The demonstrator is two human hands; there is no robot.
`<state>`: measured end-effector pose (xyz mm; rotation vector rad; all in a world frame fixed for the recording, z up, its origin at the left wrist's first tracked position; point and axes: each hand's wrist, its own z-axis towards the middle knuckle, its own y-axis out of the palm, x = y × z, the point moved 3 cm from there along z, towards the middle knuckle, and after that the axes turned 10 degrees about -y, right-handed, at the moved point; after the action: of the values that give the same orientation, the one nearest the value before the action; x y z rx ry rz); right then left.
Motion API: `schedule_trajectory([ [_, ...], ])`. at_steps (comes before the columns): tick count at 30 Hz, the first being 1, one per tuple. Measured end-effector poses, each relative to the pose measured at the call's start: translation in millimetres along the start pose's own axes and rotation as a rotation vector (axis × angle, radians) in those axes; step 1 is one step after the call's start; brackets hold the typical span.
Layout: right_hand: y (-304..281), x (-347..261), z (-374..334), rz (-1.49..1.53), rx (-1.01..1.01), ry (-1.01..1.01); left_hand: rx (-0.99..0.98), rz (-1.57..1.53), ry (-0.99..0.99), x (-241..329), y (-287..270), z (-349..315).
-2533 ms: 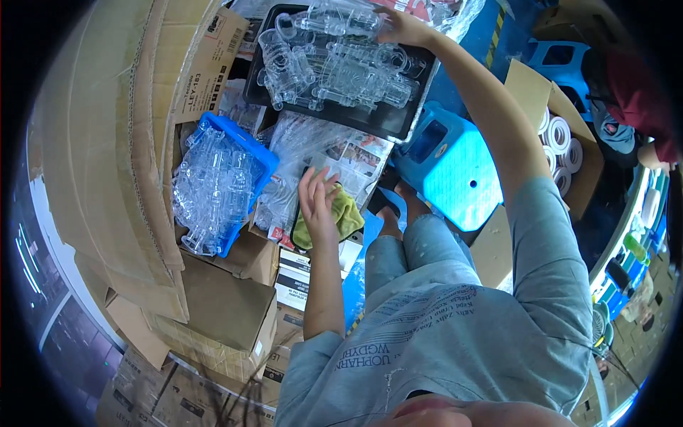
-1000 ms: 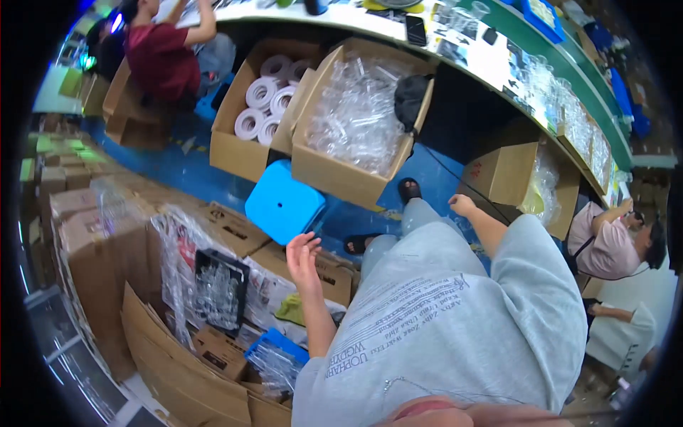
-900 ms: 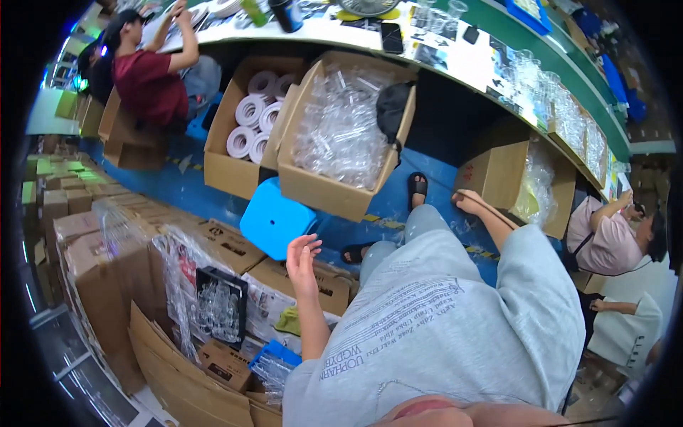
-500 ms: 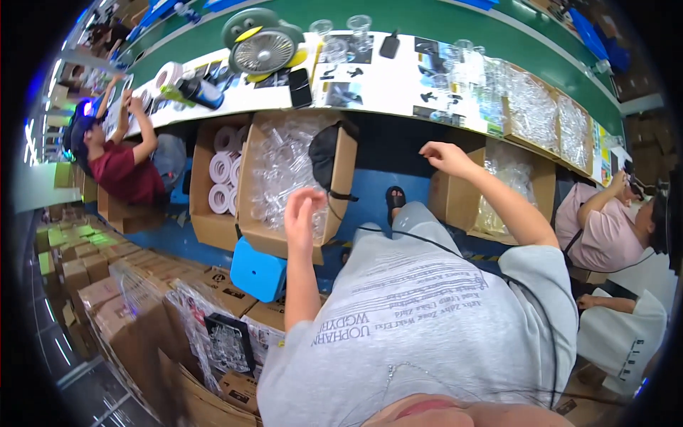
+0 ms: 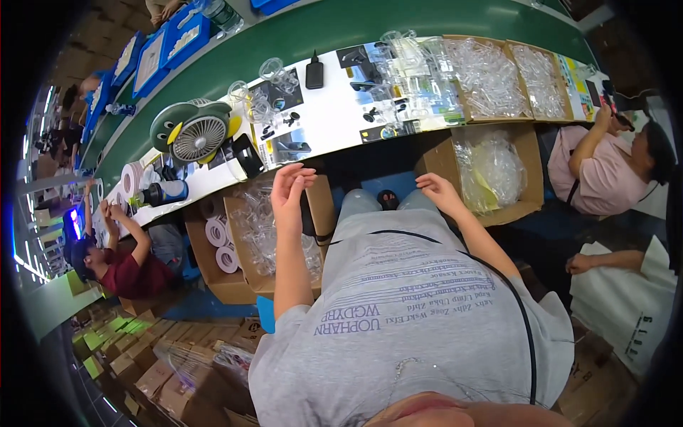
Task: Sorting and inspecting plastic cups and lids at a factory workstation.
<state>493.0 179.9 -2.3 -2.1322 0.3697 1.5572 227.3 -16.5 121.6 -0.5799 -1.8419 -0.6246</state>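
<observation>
Hovering — 2 hands [image 5: 288, 196] [image 5: 440, 193], transparent pieces [image 5: 257, 228], cardboard [image 5: 321, 205]

Grey shirt [image 5: 427, 327] lettered in purple at lower centre, green bench surface [image 5: 370, 27] across the top, blue trays [image 5: 192, 48] upper left, pale pink shirt [image 5: 597, 186] at right

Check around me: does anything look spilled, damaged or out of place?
No spill or damage stands out on the bench. One oddity: a black cord runs across the grey shirt, rather than hanging clear of the body.
</observation>
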Motion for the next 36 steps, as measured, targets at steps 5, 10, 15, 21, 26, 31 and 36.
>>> schedule_trajectory([
  [5, 25.7, -32.1, 65.0, 0.034, -0.039, -0.03, 0.017, -0.032, -0.034, 1.7, -34.1, 35.7],
  [10, 73.5, -73.1, 184.1, 0.05, 0.082, -0.266, 0.054, -0.042, -0.046, 15.9, -72.5, 64.0],
  [15, 120.5, -87.0, 308.3, -0.059, 0.168, -0.385, 0.098, -0.068, -0.041, 37.9, -96.6, 83.5],
  [21, 160.5, -100.4, 389.7, -0.369, 0.122, -0.285, 0.188, -0.095, -0.053, 39.1, -118.6, 85.8],
  [26, 179.0, -112.3, 409.6, -0.451, 0.184, -0.358, 0.248, -0.119, -0.094, 34.8, -117.7, 88.1],
  [31, 175.4, -113.7, 415.9, -0.425, 0.233, -0.422, 0.197, -0.104, -0.13, 41.1, -102.0, 103.1],
  [36, 154.4, -137.9, 373.8, 0.025, 0.358, -0.538, 0.145, -0.105, -0.073, 55.6, -84.0, 122.4],
])
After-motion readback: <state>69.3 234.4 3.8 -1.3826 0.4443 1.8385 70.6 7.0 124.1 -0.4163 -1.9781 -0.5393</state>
